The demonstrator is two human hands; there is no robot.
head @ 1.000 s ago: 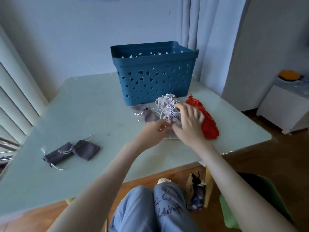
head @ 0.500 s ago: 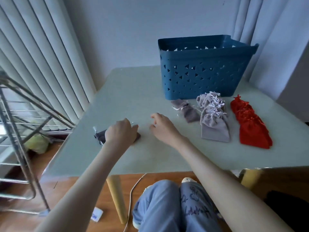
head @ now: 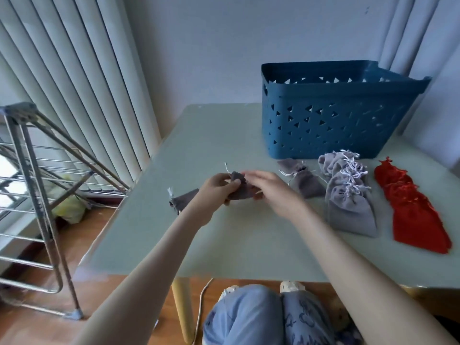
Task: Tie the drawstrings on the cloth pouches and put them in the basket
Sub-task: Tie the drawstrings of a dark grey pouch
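Your left hand (head: pixel 216 188) grips a dark grey pouch (head: pixel 240 189) from its left side, thumb on top and fingers curled beneath. Your right hand (head: pixel 273 191) pinches the same pouch from the right, with the fingers over it and the thumb under. The pouch is lifted just above the table (head: pixel 224 135), and a white drawstring end (head: pixel 227 168) sticks up at 11 o'clock. A second dark pouch (head: pixel 183 201) lies at 8 o'clock from your left hand. The blue basket (head: pixel 336 120) stands at 1 o'clock from your hands, well apart. Two more dark pouches (head: pixel 302 179) lie at 2 o'clock from your right hand, a light grey pile (head: pixel 348 197) at 3 o'clock, and a red pile (head: pixel 413 210) beyond it. A metal drying rack (head: pixel 37 183) stands at 9 o'clock, off the table.
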